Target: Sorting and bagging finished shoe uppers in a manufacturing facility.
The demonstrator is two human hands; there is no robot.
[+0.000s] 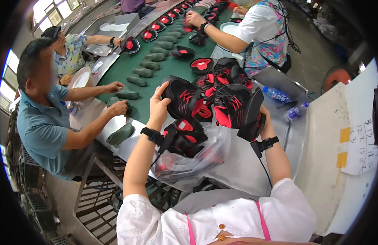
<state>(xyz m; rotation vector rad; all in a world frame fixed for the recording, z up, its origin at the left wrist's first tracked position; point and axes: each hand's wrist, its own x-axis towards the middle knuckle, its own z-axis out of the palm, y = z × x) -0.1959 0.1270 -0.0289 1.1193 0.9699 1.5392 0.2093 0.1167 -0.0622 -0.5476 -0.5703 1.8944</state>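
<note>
My left hand (158,108) grips the outer edge of a black shoe upper (178,98) with red laces, thumb on its near side. My right hand (267,121) is closed on the side of another black shoe upper (234,107) with red laces and red lining; its fingers are partly hidden behind it. Both uppers are raised over the metal table, close together. More black and red uppers (226,67) are piled just beyond them. Below my left hand, a clear plastic bag (193,165) lies open, with black and red uppers (185,136) at its mouth.
A green conveyor belt (115,77) carries rows of green shoe lasts (152,56) and uppers. A co-worker (43,122) at left handles a last; another person (254,36) works at far right. Two bottles (277,94) lie by the metal table's (254,163) right edge. A barred metal rack (103,204) stands below left.
</note>
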